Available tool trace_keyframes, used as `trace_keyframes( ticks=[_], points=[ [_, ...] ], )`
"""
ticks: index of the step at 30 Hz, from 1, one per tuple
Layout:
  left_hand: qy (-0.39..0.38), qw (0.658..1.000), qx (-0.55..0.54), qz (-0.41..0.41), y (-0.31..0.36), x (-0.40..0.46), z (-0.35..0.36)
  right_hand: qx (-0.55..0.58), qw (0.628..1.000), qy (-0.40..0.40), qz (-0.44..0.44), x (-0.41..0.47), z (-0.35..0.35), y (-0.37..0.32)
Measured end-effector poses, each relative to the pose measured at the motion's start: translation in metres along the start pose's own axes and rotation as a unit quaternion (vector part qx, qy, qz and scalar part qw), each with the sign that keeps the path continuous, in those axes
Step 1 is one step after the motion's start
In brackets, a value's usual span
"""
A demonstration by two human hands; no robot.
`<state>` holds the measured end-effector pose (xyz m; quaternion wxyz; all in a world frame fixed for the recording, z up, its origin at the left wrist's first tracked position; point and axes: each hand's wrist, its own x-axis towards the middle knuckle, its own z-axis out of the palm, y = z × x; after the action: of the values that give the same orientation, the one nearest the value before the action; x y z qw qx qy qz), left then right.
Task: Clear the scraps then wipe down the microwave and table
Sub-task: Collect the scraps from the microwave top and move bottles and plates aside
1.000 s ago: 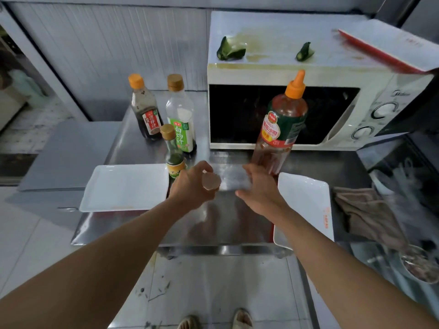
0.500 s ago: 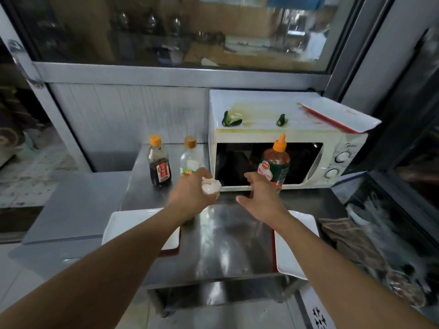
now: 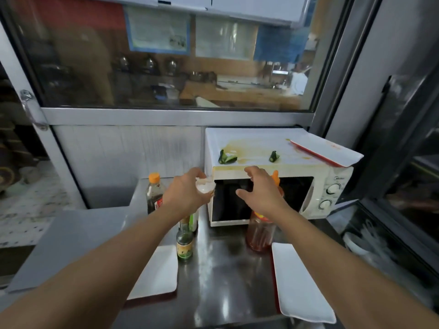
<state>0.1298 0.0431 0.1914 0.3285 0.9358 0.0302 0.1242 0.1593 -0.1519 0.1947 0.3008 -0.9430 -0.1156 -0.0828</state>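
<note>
The steel table [image 3: 225, 276] carries a white microwave [image 3: 273, 198] at the back right, door facing the viewer, long axis left to right; its stained top holds two green scraps [image 3: 226, 158], [image 3: 273, 156] and a red-edged tray [image 3: 326, 150] overhanging the right corner. Two white plates [image 3: 159, 274], [image 3: 299, 281] flank the front, while a dark sauce bottle [image 3: 154, 193], a small green bottle [image 3: 184, 243] and an orange-capped bottle [image 3: 260, 233] stand upright before the microwave. The left hand [image 3: 187, 195] has its grip clamped on a white eggshell scrap [image 3: 204, 185] at the microwave's front left corner; the right hand [image 3: 261, 191], fingers apart and empty, is raised before the door, partly hiding the orange-capped bottle.
</note>
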Motion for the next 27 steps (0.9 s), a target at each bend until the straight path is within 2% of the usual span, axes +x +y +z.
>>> trace_keyframes(
  ticks=[12,21,27],
  points=[
    [0.029,0.998,0.015,-0.054,0.013,0.057,-0.004,-0.035,0.993,-0.063,-0.092,0.101,-0.007,0.005],
    [0.025,0.994,0.026,-0.102,0.009,0.083,0.005,-0.057,0.962,-0.236,-0.123,0.154,0.003,0.014],
    [0.025,0.992,0.030,-0.116,0.005,0.083,0.011,-0.074,0.956,-0.248,-0.141,0.165,0.008,0.013]
  ],
)
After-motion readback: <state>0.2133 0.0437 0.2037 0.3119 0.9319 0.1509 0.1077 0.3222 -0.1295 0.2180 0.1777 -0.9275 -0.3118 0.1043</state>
